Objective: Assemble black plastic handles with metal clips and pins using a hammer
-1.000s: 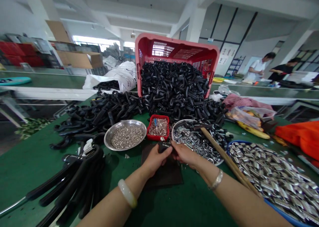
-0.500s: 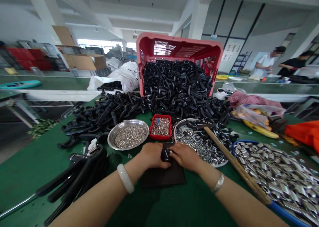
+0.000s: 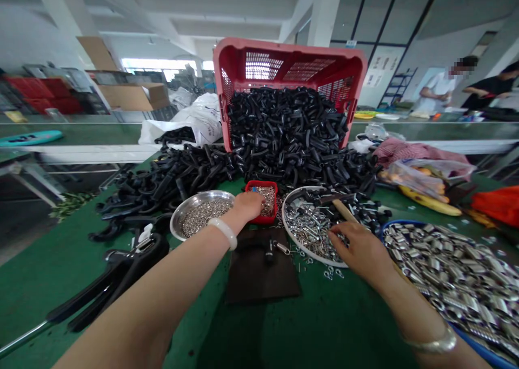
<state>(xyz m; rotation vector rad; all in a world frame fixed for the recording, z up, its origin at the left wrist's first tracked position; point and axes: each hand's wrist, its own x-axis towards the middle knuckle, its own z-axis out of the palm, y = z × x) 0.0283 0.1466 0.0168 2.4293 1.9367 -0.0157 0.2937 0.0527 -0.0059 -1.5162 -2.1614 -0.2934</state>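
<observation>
My left hand (image 3: 248, 206) reaches over the small red box (image 3: 276, 204) of thin metal pins (image 3: 267, 196); its fingertips are hidden. My right hand (image 3: 360, 247), fingers bent and apart from the thumb, is over the right edge of the white tray (image 3: 287, 231) of metal eye bolts (image 3: 310, 226). Partly beneath it runs the wooden handle of a hammer (image 3: 344, 209). Between my hands, a curved black handle part (image 3: 269, 249) rests on a dark square pad (image 3: 263, 282), with a small coil spring (image 3: 283, 247) at its right end.
A steel bowl (image 3: 175, 231) of small metal pieces stands left. Right is a blue basin (image 3: 383, 231) of springs. Behind, a pink crate (image 3: 290, 47) spills black parts (image 3: 284, 126). Finished-looking black handles (image 3: 117, 282) lie front left. Loose eye bolts (image 3: 333, 273) lie beside the tray.
Both hands have let go of the black part, which now lies on the pad. My left hand moved up to the red box; my right hand moved right, over the hammer handle.
</observation>
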